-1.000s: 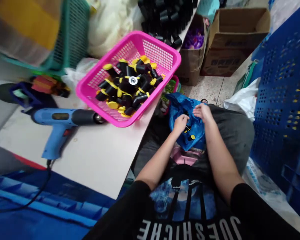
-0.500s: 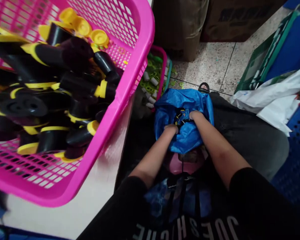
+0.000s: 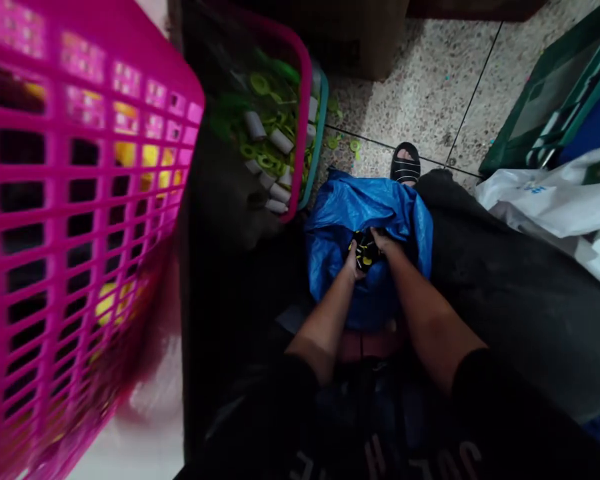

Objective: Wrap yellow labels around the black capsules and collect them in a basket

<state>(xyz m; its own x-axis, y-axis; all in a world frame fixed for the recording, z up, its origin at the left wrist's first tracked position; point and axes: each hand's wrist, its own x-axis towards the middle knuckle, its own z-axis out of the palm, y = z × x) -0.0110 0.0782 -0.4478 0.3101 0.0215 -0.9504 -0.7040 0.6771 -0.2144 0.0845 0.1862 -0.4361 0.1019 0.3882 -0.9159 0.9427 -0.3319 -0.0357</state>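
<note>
A blue plastic bag (image 3: pixel 350 197) stands open between my legs, low in the middle of the view. Inside its mouth, my left hand (image 3: pixel 353 261) and my right hand (image 3: pixel 381 240) are cupped round a bunch of small black and yellow parts (image 3: pixel 366 250). My left hand holds the bunch from the left and below, my right hand from the upper right. The fingers are partly hidden by the parts and by shadow.
At left, a large pink basket (image 3: pixel 97 220) with black and yellow pieces rests on a white table (image 3: pixel 155 433). Beyond the bag are a pink-rimmed basket (image 3: pixel 305 73) of green and white pieces, and cartons. White bags (image 3: pixel 545 200) and a green crate (image 3: pixel 530 100) lie right.
The view has tipped down and shifted, so the large basket shows its side wall. My hands have come up with the bunch of black and yellow parts between them.
</note>
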